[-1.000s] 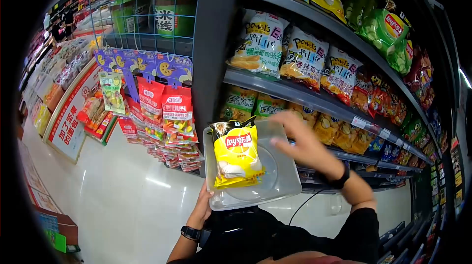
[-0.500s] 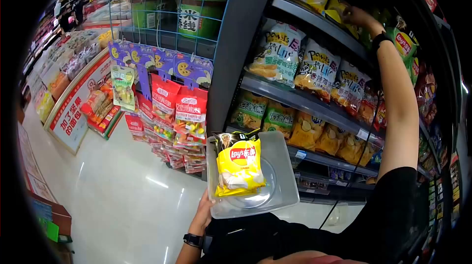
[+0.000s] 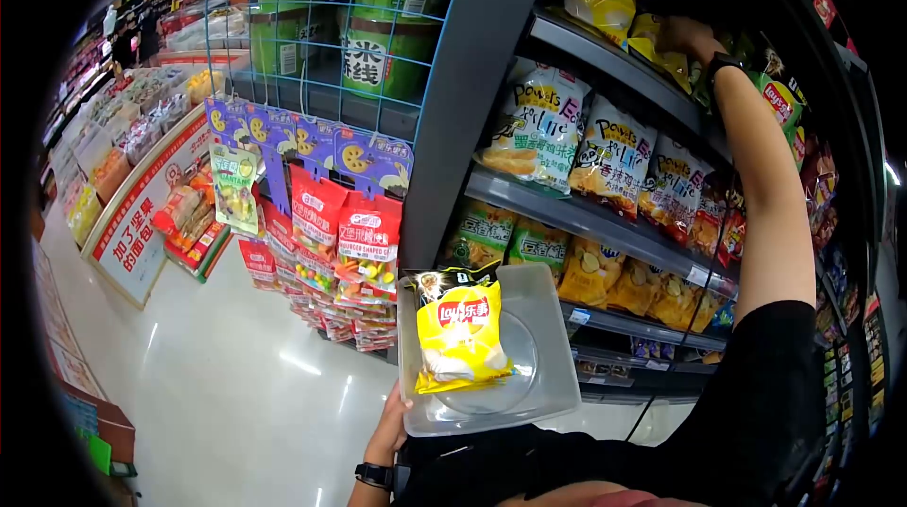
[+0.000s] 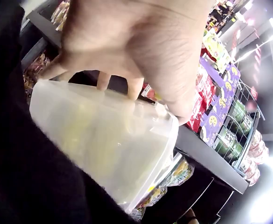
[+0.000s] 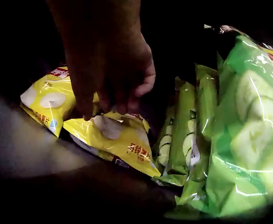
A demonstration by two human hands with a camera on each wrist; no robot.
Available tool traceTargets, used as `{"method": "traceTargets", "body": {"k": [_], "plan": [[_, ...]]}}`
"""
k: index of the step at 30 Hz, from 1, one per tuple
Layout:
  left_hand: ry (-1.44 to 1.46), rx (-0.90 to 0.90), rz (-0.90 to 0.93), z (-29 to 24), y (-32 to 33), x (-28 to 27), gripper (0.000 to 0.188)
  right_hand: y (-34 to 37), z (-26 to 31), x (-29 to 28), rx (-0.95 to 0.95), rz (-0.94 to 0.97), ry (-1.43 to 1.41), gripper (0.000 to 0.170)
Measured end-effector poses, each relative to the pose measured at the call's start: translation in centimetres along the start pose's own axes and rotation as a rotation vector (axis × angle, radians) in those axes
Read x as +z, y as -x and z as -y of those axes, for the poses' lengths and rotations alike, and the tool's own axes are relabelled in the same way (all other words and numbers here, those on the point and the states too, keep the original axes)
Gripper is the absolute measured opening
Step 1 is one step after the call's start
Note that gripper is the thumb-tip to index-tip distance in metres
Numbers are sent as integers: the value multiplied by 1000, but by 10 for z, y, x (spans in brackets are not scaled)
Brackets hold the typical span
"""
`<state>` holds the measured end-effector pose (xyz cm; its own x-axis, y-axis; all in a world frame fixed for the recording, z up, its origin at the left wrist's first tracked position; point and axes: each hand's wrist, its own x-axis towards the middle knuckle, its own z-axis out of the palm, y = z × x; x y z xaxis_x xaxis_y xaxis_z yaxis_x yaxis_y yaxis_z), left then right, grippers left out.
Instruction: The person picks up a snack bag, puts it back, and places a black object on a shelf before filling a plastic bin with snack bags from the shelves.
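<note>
In the head view my left hand [image 3: 388,429] grips the near left side of a translucent plastic bin [image 3: 550,360]. One yellow bag of Lay's potato chips [image 3: 463,335] lies inside it. Seen from the left wrist, fingers and thumb are hooked over the bin's rim [image 4: 103,95]. My right hand [image 3: 688,37] reaches up to the top shelf. From the right wrist, its fingers point down and pinch the upper edge of another yellow chip bag [image 5: 120,140]. Beside that stands a further yellow bag [image 5: 50,98].
Green cucumber-print chip bags [image 5: 253,126] stand right of the hand. Below are shelves of white chip bags [image 3: 539,124] and orange ones [image 3: 590,271]. A blue wire rack [image 3: 321,6] and hanging red candy packs [image 3: 368,233] flank the left side.
My right hand has gone from above the bin up to the top shelf and onto a yellow chip bag. The left hand keeps holding the bin, which sits slightly lower in view.
</note>
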<state>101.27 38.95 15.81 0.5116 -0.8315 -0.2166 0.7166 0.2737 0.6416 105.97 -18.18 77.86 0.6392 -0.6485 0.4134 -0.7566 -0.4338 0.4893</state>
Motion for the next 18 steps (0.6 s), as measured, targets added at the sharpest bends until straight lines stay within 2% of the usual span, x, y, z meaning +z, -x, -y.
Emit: {"method": "traceTargets", "body": {"k": [1,3,4,5,7,9,14,15,18], "plan": [[14,-16,-2,-3,0,3,77,-6,0,8,-6,49,22,58],[15,-22,6,-8,-4,5,79,-12,-9,26,-206,2,71,61],[5,-14,15,-10,-8,5,80,3,-1,16,-307,-23,97,62],[-5,-7,22,-11,-10,5,81,16,8,7,-330,24,172,66],[-28,-14,10,-13,-11,6,83,9,4,18,-361,-79,152,62],[-37,-9,18,-15,-14,5,84,2,2,28,-374,-142,155,55],[-7,-27,41,-14,-12,0,86,7,11,24,-319,-142,268,29],[-15,-20,33,-15,-12,1,85,7,8,25,-328,-203,217,25],[-33,-21,24,-21,-9,7,83,-3,-7,29,-260,-390,232,26]]}}
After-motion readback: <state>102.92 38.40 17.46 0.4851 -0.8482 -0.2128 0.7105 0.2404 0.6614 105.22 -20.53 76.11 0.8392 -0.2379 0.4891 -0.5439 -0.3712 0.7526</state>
